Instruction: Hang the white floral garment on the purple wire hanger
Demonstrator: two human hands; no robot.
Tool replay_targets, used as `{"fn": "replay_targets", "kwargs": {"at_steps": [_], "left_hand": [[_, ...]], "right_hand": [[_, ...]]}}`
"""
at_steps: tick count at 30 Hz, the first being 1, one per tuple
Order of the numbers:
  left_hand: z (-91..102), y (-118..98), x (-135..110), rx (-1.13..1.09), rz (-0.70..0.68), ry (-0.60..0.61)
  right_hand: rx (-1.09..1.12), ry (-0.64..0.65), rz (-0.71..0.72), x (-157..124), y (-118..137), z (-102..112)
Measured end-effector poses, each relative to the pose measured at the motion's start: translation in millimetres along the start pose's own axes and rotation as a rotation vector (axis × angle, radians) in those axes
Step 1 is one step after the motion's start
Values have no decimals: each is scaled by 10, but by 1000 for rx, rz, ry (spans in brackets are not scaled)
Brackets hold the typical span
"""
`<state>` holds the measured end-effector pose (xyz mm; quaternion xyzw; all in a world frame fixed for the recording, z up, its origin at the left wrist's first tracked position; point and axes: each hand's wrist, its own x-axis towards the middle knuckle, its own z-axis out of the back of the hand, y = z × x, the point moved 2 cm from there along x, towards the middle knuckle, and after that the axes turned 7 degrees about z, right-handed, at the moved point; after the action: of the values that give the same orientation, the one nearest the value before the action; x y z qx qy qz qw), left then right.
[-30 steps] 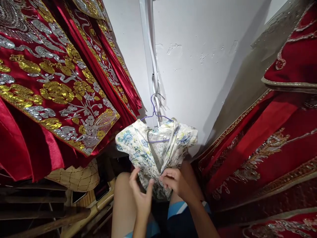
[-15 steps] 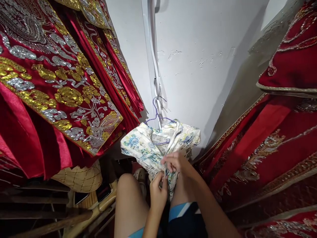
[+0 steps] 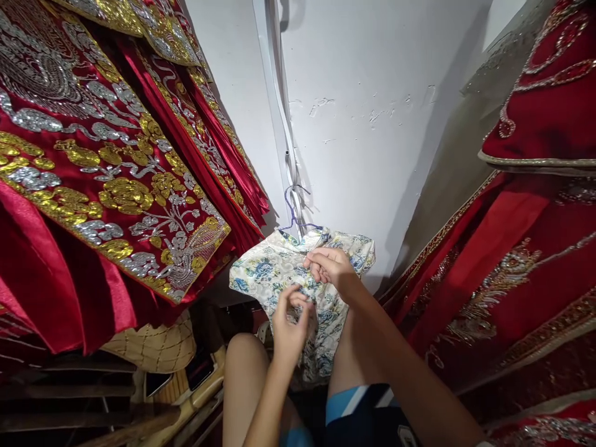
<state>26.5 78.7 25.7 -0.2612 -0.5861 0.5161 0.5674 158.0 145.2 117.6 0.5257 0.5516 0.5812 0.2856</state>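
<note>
A small white garment with a blue floral print hangs on a purple wire hanger hooked at the white wall. My right hand is closed on the garment's front just below the collar. My left hand is lower, its fingers pinching the fabric near the middle of the front. Both hands are above my bare knees.
Red satin garments with gold and silver embroidery hang close on the left. More red embroidered cloth hangs on the right. A woven straw-coloured item and wooden pieces lie low on the left.
Both hands have moved up the garment's front. The open front has been drawn together, so the inside of the hanger no longer shows.
</note>
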Motion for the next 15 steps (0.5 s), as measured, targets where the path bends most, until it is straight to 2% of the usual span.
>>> {"fn": "replay_targets", "kwargs": {"at_steps": [2, 5, 7, 9, 11, 12, 15], "left_hand": [[115, -323, 295, 46, -150, -58], [151, -703, 643, 304, -334, 38], [133, -854, 749, 451, -427, 45], [150, -933, 779, 524, -489, -34], [268, -930, 799, 475, -466, -183], [376, -889, 822, 388, -408, -272], [829, -571, 940, -141, -70, -544]], "right_hand": [[-54, 10, 16, -37, 17, 31], [-118, 42, 41, -35, 63, 56], [-146, 41, 77, -4, 31, 62], [-194, 10, 84, 29, -102, 69], [-270, -2, 6, 35, -314, 80], [-301, 6, -47, 20, -424, 89], [-275, 90, -124, -86, -638, 120]]}}
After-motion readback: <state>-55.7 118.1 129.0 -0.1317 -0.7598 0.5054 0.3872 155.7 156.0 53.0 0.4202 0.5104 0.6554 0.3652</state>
